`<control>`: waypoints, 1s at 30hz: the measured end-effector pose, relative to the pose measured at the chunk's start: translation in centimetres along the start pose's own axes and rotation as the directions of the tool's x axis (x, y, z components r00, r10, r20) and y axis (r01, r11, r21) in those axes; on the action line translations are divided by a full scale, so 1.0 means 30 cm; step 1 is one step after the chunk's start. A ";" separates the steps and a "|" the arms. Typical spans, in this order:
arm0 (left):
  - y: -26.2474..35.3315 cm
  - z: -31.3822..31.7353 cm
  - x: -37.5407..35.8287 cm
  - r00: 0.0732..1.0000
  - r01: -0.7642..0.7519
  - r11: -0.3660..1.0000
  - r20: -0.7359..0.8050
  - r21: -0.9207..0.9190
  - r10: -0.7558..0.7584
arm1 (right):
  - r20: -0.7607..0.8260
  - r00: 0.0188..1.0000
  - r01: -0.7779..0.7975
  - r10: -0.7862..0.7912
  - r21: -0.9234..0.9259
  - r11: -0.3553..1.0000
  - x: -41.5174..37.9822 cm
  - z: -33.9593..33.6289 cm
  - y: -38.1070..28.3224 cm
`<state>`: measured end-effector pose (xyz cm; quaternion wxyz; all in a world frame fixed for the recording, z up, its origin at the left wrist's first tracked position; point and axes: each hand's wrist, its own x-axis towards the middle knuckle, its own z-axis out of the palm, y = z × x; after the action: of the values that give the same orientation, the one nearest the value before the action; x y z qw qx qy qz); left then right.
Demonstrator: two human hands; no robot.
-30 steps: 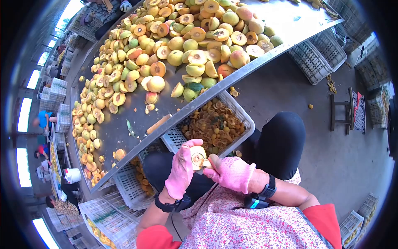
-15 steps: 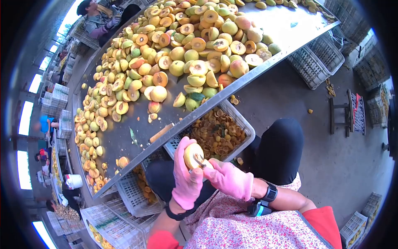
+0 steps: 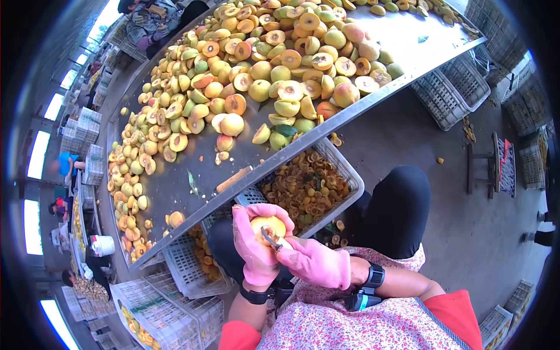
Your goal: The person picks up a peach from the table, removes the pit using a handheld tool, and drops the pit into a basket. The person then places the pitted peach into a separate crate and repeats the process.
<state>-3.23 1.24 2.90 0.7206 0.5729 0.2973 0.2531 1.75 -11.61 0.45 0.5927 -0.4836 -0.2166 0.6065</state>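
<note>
My left hand (image 3: 255,251), in a pink glove, cups a halved yellow fruit (image 3: 269,225) with its cut face up. In my right hand (image 3: 318,262), also gloved in pink, is a small curved metal tool (image 3: 270,238), whose tip touches the middle of the cut face. Both hands meet above my lap, just off the metal table's near edge (image 3: 233,189). Halved fruits (image 3: 216,76) are heaped on the table. A short wooden handle (image 3: 234,178) lies near that edge.
Below the table edge stands a crate of fruit scraps (image 3: 354,185), with another crate (image 3: 182,271) to its left. Stacked crates (image 3: 169,303) are at lower left. A small bench (image 3: 483,166) stands at right. A co-worker (image 3: 153,20) sits at upper left.
My left hand has turned and its fingers now wrap round the far side of the fruit. Both hands moved slightly lower. The camera view shifted a little.
</note>
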 end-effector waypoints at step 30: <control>-0.073 -0.051 0.075 0.943 -0.189 0.973 0.299 0.131 0.144 | 0.241 0.947 -0.272 0.214 0.241 0.932 0.001 -0.055 0.055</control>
<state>-2.71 3.38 0.19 0.6846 0.6819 0.1587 0.2030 2.30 -12.42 -1.65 0.5469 -0.3543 -0.1315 0.7471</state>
